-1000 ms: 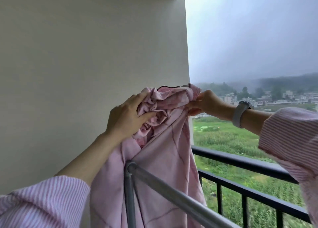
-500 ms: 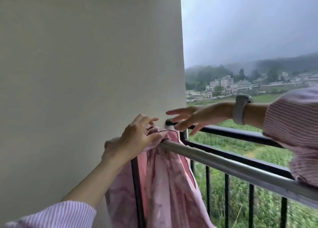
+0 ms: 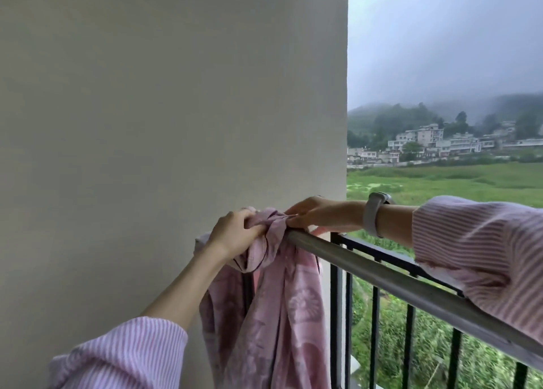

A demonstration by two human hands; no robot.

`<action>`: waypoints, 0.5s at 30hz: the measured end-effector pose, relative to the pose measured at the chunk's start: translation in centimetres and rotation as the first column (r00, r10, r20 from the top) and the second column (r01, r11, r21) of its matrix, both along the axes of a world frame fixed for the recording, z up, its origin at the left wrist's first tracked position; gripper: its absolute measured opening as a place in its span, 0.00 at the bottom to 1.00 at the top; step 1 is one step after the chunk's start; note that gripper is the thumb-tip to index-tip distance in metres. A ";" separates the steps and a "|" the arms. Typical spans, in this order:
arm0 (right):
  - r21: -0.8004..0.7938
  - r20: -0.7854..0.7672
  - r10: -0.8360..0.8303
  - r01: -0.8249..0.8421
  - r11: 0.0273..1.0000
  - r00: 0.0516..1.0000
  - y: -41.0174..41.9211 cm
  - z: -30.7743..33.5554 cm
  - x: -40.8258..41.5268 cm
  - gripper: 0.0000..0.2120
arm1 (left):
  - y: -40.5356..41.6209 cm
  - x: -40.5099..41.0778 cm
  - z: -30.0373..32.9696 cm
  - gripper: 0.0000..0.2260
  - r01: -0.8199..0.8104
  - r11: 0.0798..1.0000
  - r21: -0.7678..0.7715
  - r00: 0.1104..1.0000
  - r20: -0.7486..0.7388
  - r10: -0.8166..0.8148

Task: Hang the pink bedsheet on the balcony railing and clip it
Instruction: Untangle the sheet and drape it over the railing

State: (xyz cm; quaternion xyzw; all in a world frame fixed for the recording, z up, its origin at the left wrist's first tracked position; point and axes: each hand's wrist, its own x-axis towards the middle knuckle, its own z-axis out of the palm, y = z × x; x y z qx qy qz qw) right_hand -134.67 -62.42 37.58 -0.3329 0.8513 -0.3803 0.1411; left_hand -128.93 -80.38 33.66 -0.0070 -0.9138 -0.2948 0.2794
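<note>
The pink bedsheet (image 3: 273, 309) hangs bunched over the far left end of the grey metal rail (image 3: 382, 274), close to the wall. Most of it drops down on my side of the rail. My left hand (image 3: 235, 236) grips the bunched top of the sheet at the rail's end. Over the rail from the right reaches my right hand (image 3: 317, 212), its fingers pinching the sheet's top folds. A pale watch sits on that wrist. No clip is in view.
A plain white wall (image 3: 164, 124) fills the left side, right behind the sheet. A black balcony railing (image 3: 379, 253) with vertical bars runs just beyond the grey rail. Past it lie green fields and distant buildings.
The sheet came down from chest height onto the rail. My right hand, open half a second ago, has closed on the sheet's top. My left hand has kept its grip.
</note>
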 end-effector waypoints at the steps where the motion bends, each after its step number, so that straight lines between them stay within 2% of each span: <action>1: -0.029 -0.038 -0.017 0.015 0.999 0.999 -0.1 0.0 -0.1 0.14 | -0.1 -0.1 0.1 0.08 -0.012 1.000 0.016 1.000 -0.026 0.012; 5: -0.020 -0.266 -0.090 0.088 0.996 0.960 0.0 1.3 -0.4 0.10 | 0.5 -0.6 1.4 0.04 0.000 1.000 0.022 0.993 -0.114 0.003; 8: -0.160 -0.397 -0.159 0.102 0.982 0.904 0.5 3.9 0.0 0.07 | 1.5 -0.4 4.1 0.08 0.051 0.995 0.090 0.961 -0.276 -0.025; 10: -0.321 -0.366 -0.209 0.088 0.943 0.907 1.2 6.0 0.8 0.05 | 2.3 0.2 5.8 0.09 0.135 0.980 0.143 0.914 -0.400 -0.068; 12: -0.405 -0.274 -0.138 0.016 0.914 0.952 2.1 7.5 1.8 0.05 | 2.8 0.9 6.3 0.06 0.213 0.964 0.161 0.881 -0.459 -0.118; 14: -0.346 -0.149 0.034 -0.085 0.934 0.988 3.2 7.9 2.7 0.07 | 2.7 1.7 5.4 0.02 0.224 0.966 0.131 0.877 -0.459 -0.141; 15: -0.236 -0.102 0.093 -0.115 0.965 0.990 3.8 7.7 3.2 0.08 | 2.6 2.2 4.6 0.02 0.222 0.971 0.095 0.884 -0.440 -0.159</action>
